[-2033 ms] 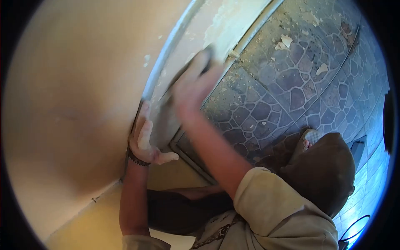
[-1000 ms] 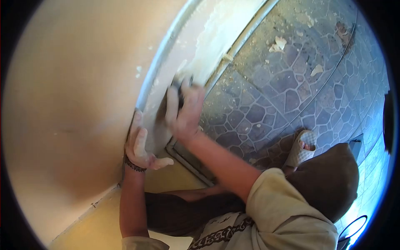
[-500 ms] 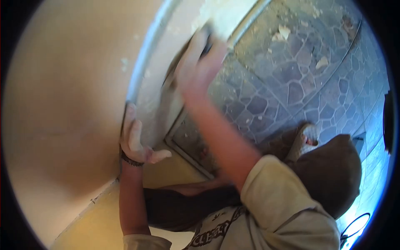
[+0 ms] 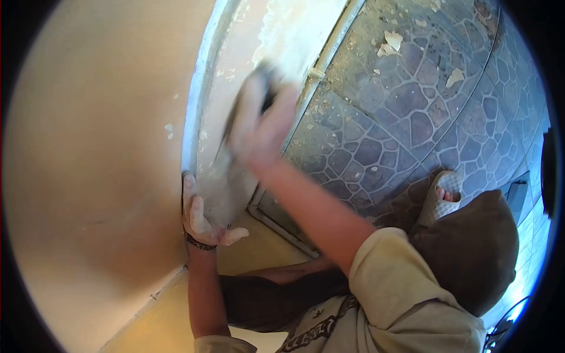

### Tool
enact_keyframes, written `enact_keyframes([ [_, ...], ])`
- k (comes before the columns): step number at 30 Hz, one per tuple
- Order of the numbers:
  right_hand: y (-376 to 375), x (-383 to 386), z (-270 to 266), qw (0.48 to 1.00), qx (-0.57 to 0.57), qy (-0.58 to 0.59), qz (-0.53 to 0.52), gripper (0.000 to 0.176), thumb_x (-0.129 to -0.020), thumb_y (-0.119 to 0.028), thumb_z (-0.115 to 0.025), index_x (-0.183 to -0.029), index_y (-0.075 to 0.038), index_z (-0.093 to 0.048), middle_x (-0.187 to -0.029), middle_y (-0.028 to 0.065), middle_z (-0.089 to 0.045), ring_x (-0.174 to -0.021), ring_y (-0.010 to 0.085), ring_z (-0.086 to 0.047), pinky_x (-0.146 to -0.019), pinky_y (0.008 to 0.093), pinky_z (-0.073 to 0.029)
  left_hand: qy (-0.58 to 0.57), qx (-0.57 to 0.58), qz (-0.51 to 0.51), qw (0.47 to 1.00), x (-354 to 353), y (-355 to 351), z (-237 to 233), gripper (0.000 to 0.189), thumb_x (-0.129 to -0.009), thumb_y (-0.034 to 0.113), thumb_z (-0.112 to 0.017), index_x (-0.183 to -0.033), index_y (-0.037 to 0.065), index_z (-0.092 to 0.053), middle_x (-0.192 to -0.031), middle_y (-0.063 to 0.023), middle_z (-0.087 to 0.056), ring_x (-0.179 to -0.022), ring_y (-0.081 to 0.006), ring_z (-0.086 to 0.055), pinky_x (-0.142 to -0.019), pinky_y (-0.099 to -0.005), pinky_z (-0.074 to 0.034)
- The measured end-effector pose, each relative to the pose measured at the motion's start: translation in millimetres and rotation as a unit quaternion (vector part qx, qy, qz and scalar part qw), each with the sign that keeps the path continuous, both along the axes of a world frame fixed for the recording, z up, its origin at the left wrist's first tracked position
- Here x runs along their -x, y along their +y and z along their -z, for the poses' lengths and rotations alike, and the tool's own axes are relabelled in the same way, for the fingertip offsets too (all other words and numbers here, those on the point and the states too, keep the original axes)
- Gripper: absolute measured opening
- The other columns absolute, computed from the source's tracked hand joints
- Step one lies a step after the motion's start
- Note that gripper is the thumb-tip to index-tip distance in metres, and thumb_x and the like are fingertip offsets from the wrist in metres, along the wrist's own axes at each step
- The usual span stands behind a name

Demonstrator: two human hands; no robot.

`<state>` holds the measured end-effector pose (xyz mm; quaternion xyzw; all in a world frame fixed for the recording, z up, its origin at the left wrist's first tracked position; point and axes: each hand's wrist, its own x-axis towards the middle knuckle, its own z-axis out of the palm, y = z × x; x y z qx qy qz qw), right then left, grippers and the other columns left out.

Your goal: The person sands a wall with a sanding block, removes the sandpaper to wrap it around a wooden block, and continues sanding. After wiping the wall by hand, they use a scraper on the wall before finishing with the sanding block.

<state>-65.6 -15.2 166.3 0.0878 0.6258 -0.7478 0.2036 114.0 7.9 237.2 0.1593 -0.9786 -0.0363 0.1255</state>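
My right hand [image 4: 262,126], smeared by motion, is closed around a dark hand tool [image 4: 269,99] whose exact kind I cannot make out. It works against the lower wall strip [image 4: 282,29], where pale bare patches show in the peeling paint. Lower down, my left hand [image 4: 203,216] rests at the edge of the raised ledge [image 4: 194,112], its fingers stretched out and its thumb apart. Nothing shows in it, and a dark braided bracelet [image 4: 201,242] circles the wrist.
A thin pipe [image 4: 335,41] runs along the wall's foot and bends near the corner. Paint flakes [image 4: 392,41] and dust litter the stone-patterned floor [image 4: 412,112]. My bent knee [image 4: 471,253] and sandalled foot [image 4: 442,197] are at the right. A cable [image 4: 471,97] crosses the floor.
My right hand has moved down and left along the wall with the dark hand tool. The left hand stays at the ledge; the whole view has shifted slightly.
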Motion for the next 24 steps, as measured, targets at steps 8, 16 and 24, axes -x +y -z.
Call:
enact_keyframes([
  [8, 3.5, -21.2, 4.3, 0.988, 0.008, 0.153, -0.026, 0.032, -0.097, -0.028, -0.052, -0.093, 0.003, -0.049, -0.083, 0.0101, -0.050, -0.075, 0.0185, -0.047, -0.070, 0.0354, -0.042, 0.029, -0.005, -0.004, 1.000, -7.2, 0.9, 5.7, 0.098, -0.079, 0.068, -0.056, -0.142, 0.002, -0.019, -0.136, -0.0374, -0.036, -0.122, -0.0501, -0.044, -0.102, -0.0554, -0.038],
  [16, 14.1, -39.8, -26.5, 0.985, 0.005, 0.171, 0.010, 0.023, -0.093, -0.022, -0.054, -0.093, 0.001, -0.048, -0.081, 0.0126, -0.053, -0.072, 0.0214, -0.049, -0.068, 0.0370, -0.042, 0.071, -0.030, 0.015, 0.997, 0.0, -3.2, 10.2, 0.099, -0.079, 0.068, -0.057, -0.142, 0.003, -0.019, -0.138, -0.0372, -0.034, -0.124, -0.0498, -0.043, -0.103, -0.0557, -0.037],
  [24, 8.7, -21.1, 2.6, 0.979, -0.043, 0.196, -0.035, 0.021, -0.094, -0.016, -0.052, -0.089, 0.004, -0.050, -0.080, 0.0184, -0.053, -0.071, 0.0297, -0.050, -0.066, 0.0376, -0.043, 0.024, -0.011, 0.007, 1.000, -3.7, -4.4, 4.6, 0.100, -0.078, 0.069, -0.057, -0.142, 0.002, -0.020, -0.138, -0.0376, -0.033, -0.124, -0.0494, -0.043, -0.102, -0.0551, -0.038],
])
